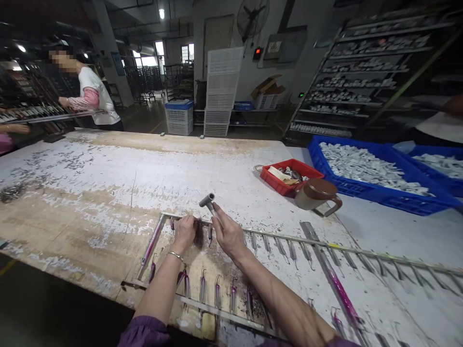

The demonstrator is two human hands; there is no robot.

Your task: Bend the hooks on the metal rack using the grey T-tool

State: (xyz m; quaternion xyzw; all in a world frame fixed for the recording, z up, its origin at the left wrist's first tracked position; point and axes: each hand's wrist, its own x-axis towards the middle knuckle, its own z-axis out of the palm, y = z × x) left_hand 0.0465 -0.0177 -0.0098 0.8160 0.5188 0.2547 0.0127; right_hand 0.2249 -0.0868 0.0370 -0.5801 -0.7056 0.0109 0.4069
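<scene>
My left hand (185, 233) is closed at the far rail of a long metal frame (289, 236), near its left end; what its fingers hold there is hidden. My right hand (229, 233) grips a grey metal tool with a tubular head (208, 200), raised just above the same rail. Thin hooks with grey metal pieces hang along the far rail to the right. Purple-and-grey pieces (217, 294) sit on hooks along the near rail, below and between my forearms.
A brown mug (316, 195) stands beside a red basket (289, 176) of small items. Blue crates (379, 190) of white pieces are at the right. Loose hooks (72, 159) lie on the left of the table (173, 168). Another person (97, 96) works at the far left.
</scene>
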